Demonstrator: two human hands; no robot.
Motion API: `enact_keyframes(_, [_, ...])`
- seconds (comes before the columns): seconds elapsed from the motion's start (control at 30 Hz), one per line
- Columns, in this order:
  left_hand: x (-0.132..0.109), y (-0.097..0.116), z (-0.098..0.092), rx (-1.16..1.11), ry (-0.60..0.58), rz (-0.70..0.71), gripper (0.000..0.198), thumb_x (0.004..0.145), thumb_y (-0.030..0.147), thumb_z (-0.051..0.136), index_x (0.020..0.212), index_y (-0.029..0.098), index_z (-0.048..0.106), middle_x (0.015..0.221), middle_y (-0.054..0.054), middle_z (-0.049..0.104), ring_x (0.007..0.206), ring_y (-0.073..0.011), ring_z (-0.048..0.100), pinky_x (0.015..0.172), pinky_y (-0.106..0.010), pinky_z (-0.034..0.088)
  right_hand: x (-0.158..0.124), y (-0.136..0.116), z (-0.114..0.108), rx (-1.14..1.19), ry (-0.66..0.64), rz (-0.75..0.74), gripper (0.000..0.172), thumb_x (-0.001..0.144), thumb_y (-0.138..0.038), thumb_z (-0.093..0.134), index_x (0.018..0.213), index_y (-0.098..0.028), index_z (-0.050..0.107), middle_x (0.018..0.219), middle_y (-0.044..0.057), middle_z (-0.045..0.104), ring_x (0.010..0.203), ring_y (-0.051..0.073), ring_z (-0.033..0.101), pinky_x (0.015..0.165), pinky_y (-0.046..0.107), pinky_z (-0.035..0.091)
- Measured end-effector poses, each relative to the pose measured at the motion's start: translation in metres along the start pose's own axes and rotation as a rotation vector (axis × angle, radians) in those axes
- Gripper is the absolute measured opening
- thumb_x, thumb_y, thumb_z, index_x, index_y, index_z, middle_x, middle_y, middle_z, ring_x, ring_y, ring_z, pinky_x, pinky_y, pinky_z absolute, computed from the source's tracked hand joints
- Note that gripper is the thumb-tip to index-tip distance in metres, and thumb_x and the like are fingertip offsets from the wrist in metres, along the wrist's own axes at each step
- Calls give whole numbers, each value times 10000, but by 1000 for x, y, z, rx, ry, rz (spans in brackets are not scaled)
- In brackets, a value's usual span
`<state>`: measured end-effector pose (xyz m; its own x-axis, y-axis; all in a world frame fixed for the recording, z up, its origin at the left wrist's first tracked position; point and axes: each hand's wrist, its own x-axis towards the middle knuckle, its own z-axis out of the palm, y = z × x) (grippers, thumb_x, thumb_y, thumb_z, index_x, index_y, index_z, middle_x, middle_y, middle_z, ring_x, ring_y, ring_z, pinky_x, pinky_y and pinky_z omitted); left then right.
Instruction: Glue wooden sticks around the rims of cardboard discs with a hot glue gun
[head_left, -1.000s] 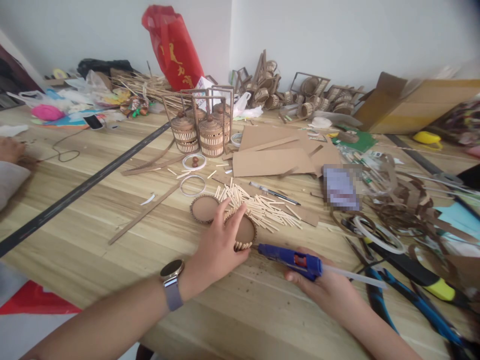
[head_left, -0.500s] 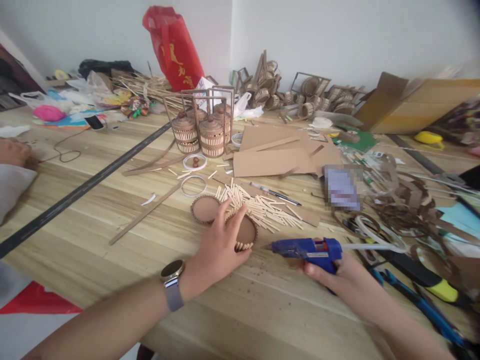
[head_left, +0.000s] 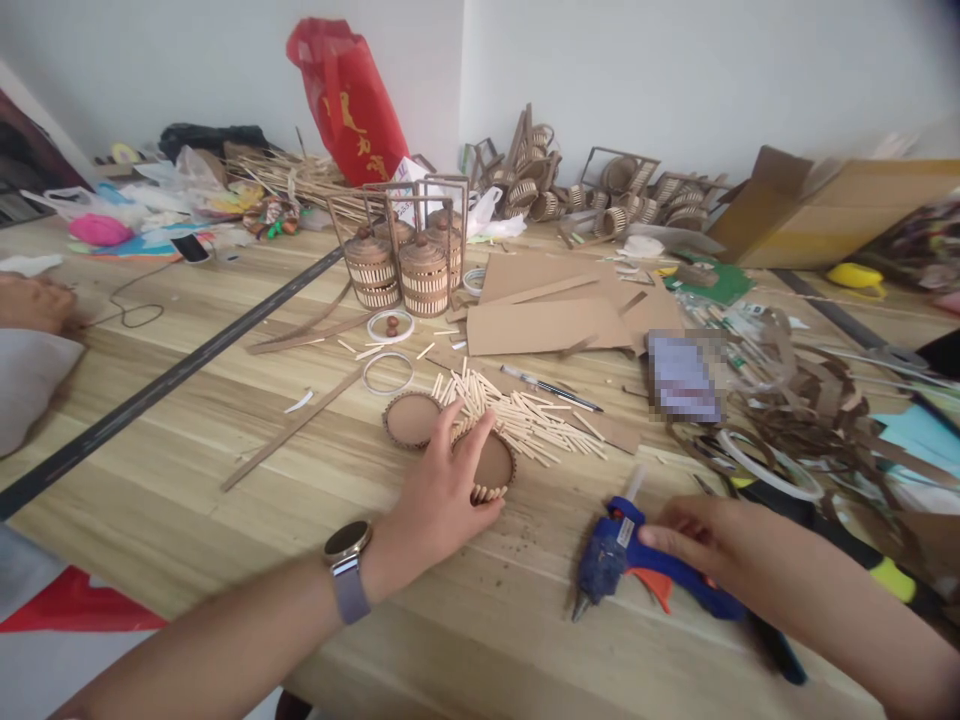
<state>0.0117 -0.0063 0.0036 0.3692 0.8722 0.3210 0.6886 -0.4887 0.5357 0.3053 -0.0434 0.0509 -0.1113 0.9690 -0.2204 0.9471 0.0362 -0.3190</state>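
Observation:
My left hand (head_left: 442, 490) is curved round a small round cardboard basket base (head_left: 493, 462). Two fingers reach over its far side and the thumb rests by its front edge, where short wooden sticks stand in a row. A second round base (head_left: 411, 418) lies just behind, partly covered by my fingers. On the right, a blue hot glue gun (head_left: 611, 550) lies on the tabletop, nozzle towards me, orange trigger exposed. My right hand (head_left: 701, 535) is over its handle, fingers loosely bent and the thumb beside the gun's body; the fingers do not wrap the trigger.
Loose wooden sticks (head_left: 525, 415) and a pen (head_left: 551, 387) lie beyond my left hand. Finished lidded baskets (head_left: 425, 270) stand farther back near cardboard sheets (head_left: 547, 325). Brown strips (head_left: 825, 400) clutter the right side. Another person's hand (head_left: 34, 305) rests at the left edge.
The glue gun has turned from pointing left to pointing towards me and now lies on the table. My right hand has loosened around it. My left hand stays on the base.

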Motion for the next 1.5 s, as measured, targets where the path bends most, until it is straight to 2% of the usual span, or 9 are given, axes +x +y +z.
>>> enact_keyframes(0.07, [0, 0, 0, -3, 0, -6, 959, 677, 135, 770, 1453, 275, 225, 1499, -149, 154, 1333, -356, 398, 1029, -478, 466, 6, -11, -6, -47, 33, 29, 291, 841, -445, 502, 676, -234, 614, 541, 27, 635, 467, 198, 584, 474, 291, 401])
enact_keyframes(0.13, [1, 0, 0, -7, -2, -10, 954, 680, 137, 768, 1454, 274, 227, 1502, -146, 150, 1332, -353, 400, 1035, -475, 460, 16, -28, -9, -68, 130, -52, 147, 831, -323, 510, 738, -228, 571, 649, 36, 663, 577, 203, 613, 548, 289, 420])
enact_keyframes(0.2, [1, 0, 0, -11, -8, -11, 950, 683, 141, 768, 1453, 275, 229, 1505, -144, 144, 1331, -350, 400, 1037, -473, 457, 29, -49, -8, -101, 121, -130, 58, 816, -201, 500, 791, -223, 548, 716, 32, 667, 643, 191, 617, 587, 270, 416])
enact_keyframes(0.4, [1, -1, 0, -14, -18, -5, 965, 692, 165, 770, 1467, 277, 206, 1513, -145, 118, 1361, -361, 352, 1044, -483, 446, 70, -88, 8, -254, 32, -176, 165, 818, -53, 460, 858, -182, 555, 807, 57, 658, 777, 187, 605, 640, 250, 356])
enact_keyframes(0.57, [1, -1, -1, -16, -21, 0, 974, 692, 169, 774, 1470, 273, 198, 1508, -150, 127, 1372, -366, 332, 1057, -494, 429, 83, -88, 9, -265, -44, -175, 163, 767, -33, 506, 840, -162, 574, 787, 61, 660, 727, 175, 593, 584, 244, 310])
enact_keyframes(0.77, [1, -1, -1, -21, -21, -6, 965, 696, 166, 764, 1467, 294, 198, 1512, -145, 128, 1365, -375, 342, 1041, -512, 438, 73, -88, 8, -259, -120, -149, 199, 737, -67, 547, 917, -149, 572, 772, 60, 669, 679, 175, 606, 540, 239, 309])
enact_keyframes(0.97, [0, 0, -1, -12, -18, -13, 959, 691, 152, 758, 1463, 292, 207, 1514, -143, 136, 1358, -375, 355, 1021, -507, 460, 61, -88, 9, -222, -78, -180, 250, 788, -79, 489, 1022, -135, 557, 795, 66, 675, 698, 180, 614, 585, 244, 358])
enact_keyframes(1.17, [0, 1, -1, 2, -11, -8, 952, 693, 149, 763, 1463, 275, 217, 1507, -147, 155, 1367, -372, 338, 1027, -494, 459, 56, -87, 0, -160, -53, -224, 156, 799, -80, 456, 728, -175, 559, 726, 54, 645, 626, 161, 553, 562, 248, 342])
enact_keyframes(1.5, [0, -1, -1, 1, -15, 0, 952, 699, 153, 768, 1465, 276, 217, 1511, -154, 147, 1367, -382, 336, 1022, -508, 457, 46, -99, 9, 174, -41, -374, 149, 804, -81, 512, 804, -185, 619, 687, -13, 634, 601, 132, 544, 576, 222, 386])
